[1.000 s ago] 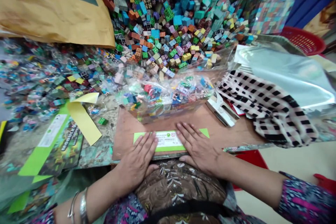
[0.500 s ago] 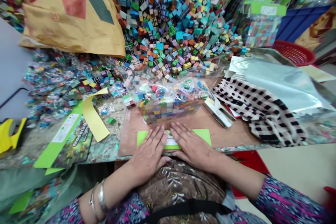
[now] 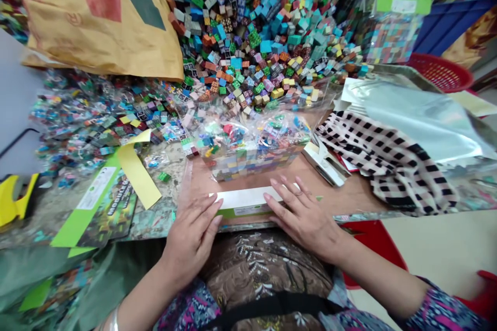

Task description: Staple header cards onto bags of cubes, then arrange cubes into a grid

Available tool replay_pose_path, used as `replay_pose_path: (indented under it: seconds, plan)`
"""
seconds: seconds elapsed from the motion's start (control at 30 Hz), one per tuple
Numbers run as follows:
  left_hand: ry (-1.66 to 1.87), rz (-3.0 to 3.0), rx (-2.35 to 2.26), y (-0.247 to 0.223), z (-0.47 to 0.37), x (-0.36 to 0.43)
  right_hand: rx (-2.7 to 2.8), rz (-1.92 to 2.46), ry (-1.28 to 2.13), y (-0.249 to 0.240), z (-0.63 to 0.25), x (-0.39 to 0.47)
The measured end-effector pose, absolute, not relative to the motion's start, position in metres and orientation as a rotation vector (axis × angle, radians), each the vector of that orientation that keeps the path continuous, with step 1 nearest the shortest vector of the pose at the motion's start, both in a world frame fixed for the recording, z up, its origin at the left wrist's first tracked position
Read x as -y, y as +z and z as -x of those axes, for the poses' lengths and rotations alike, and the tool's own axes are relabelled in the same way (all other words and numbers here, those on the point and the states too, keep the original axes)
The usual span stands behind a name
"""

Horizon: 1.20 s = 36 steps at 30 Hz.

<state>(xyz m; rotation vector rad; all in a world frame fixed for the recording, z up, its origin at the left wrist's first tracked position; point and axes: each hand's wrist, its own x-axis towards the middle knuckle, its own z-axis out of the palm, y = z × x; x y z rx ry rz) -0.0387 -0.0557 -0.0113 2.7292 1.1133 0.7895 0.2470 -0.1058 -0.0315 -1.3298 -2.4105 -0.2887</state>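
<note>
A long folded card header (image 3: 252,211) lies at the table's front edge, green with a small white label on its near strip. Its white flap (image 3: 244,196) faces up behind the green. My left hand (image 3: 194,235) rests over the card's left end, fingers stretched and close together. Across the right end lies my right hand (image 3: 305,217), open, its fingers spread over the white flap. Just behind the card stands a clear plastic pack (image 3: 252,160) of printed blocks, with small bagged colourful pieces on top. A white stapler (image 3: 324,163) lies to the right of the pack.
A heap of small printed blocks (image 3: 248,51) fills the back. A yellow sack (image 3: 101,20) stands back left, above many small bagged pieces (image 3: 77,114). Printed green header cards (image 3: 93,194) and a yellow strip (image 3: 140,181) lie left. Checked cloth (image 3: 396,165) and silvery bags (image 3: 423,119) lie right.
My hands have moved apart from the card's middle toward its two ends. The card's white flap now shows, where green faced up before.
</note>
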Motion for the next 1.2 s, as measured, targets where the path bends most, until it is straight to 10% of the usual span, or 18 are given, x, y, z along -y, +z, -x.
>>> replay_pose_path:
  seconds: [1.2]
  plan:
    - [-0.073, -1.664, -1.194, 0.023, -0.007, 0.01, 2.409, 1.305, -0.271, -0.031, -0.242, 0.121]
